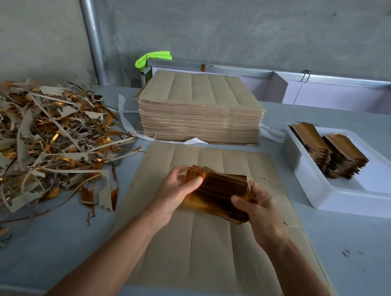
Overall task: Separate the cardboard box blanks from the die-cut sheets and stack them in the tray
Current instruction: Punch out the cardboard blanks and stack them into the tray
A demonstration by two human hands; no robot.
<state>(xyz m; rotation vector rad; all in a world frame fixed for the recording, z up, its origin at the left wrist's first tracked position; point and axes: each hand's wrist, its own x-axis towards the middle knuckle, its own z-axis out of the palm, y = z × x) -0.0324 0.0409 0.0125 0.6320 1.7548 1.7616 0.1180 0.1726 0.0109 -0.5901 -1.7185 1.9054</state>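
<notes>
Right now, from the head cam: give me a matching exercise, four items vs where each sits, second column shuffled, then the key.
Items
1. Bundle of gold blanks
2. Pile of trim scrap
3. Tall stack of die-cut sheets
4. Two stacks of gold blanks

Places
A. Far centre of the table, by the wall
B. Inside the white tray, at right
C. Held in both hands, left hand and right hand, over a flat sheet
D. Left side of the table

Pairs: 1-C, 2-D, 3-A, 4-B
</notes>
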